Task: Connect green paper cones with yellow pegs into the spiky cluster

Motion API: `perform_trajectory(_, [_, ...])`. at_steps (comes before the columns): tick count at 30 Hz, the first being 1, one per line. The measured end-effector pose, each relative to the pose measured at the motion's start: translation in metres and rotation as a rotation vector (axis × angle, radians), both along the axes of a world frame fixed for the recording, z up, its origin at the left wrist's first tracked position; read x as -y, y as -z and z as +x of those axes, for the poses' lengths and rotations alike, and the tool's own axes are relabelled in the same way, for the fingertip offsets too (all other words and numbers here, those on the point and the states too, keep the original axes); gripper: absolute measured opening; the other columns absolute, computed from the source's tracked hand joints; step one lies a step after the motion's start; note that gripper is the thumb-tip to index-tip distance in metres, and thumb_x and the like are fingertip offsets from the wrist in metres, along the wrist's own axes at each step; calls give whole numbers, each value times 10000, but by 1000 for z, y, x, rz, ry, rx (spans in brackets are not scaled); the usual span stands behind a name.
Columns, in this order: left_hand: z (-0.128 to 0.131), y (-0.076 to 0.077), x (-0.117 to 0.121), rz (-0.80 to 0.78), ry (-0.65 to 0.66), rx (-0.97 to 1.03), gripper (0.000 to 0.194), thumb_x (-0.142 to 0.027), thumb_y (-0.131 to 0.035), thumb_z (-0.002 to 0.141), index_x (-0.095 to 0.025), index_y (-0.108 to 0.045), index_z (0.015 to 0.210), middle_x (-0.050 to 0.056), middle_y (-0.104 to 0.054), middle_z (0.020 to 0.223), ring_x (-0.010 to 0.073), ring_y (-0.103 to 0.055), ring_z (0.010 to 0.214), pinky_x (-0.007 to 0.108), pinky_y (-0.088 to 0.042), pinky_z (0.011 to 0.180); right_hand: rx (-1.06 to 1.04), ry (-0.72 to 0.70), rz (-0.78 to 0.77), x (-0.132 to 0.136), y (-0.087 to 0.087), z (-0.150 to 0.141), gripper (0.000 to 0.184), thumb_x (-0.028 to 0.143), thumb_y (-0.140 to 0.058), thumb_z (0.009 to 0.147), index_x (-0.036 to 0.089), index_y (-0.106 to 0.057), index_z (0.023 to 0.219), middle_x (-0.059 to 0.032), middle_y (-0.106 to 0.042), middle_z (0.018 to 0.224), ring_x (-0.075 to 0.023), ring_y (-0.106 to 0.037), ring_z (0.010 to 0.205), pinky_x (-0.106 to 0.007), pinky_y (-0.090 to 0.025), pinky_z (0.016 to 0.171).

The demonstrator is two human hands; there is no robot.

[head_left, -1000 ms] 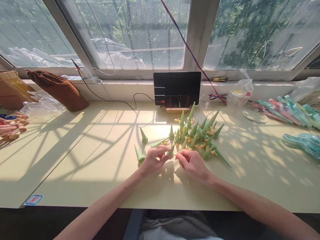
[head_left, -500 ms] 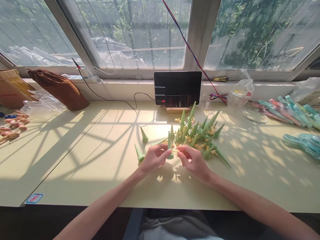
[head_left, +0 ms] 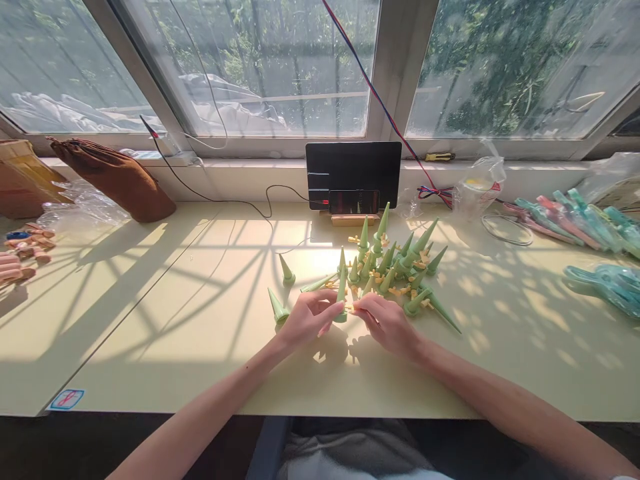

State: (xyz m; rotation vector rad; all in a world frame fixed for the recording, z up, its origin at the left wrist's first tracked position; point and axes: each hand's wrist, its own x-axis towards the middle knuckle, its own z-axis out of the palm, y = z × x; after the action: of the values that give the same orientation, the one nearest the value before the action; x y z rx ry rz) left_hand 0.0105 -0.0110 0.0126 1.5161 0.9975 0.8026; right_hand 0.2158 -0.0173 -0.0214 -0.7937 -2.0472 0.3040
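My left hand [head_left: 314, 316] is closed around the base of a green cone-shaped piece [head_left: 342, 288], which points upward. Between the fingertips of my right hand [head_left: 384, 320] is a small yellow piece [head_left: 350, 308], held against the right side of that cone's base. Just beyond my hands lies a pile of similar green cones [head_left: 387, 261] mixed with small yellow parts. Two separate green cones, one farther back [head_left: 287, 272] and one nearer [head_left: 276, 308], stand left of the pile, the nearer one beside my left hand.
A black tablet [head_left: 353, 170] with a phone [head_left: 354, 201] in front leans by the window. To the left are a brown pouch [head_left: 117, 181] and several small figures [head_left: 30, 247]. Teal and pink plastic clips [head_left: 575, 217], a teal clip [head_left: 605, 283] and a plastic cup [head_left: 477, 190] lie right.
My right hand has shifted slightly toward the cone, bringing the yellow piece up to its base. My left hand keeps its hold with hardly any movement. The view has shifted slightly.
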Motion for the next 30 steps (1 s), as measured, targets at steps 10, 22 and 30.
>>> perform_trajectory(10, [0,10,-3,152,15,27,272,-363,-644,877,-112,-715,953,74,-629,869,49,-462,483,199,-416,428,-106,65,-282,3,2,-4,141,227,-567,918,193,-576,782,13,-545,638,-111,-426,544,-237,-358,522])
perform_trajectory(22, [-4,15,-7,399,44,-62,205,-260,-628,897,-180,-751,1040,89,-675,939,132,-600,739,218,-536,585,-466,-98,-1131,4,-13,-7,287,399,-659,844,181,-550,694,41,-523,546,-67,-399,361,-199,-244,331])
perform_trajectory(30, [-5,20,-8,511,53,-69,203,-236,-610,911,-178,-741,1055,104,-694,963,147,-633,768,227,-549,589,-645,-279,-1440,2,-21,-3,336,409,-766,759,157,-553,691,73,-444,524,-18,-251,390,-178,-154,367])
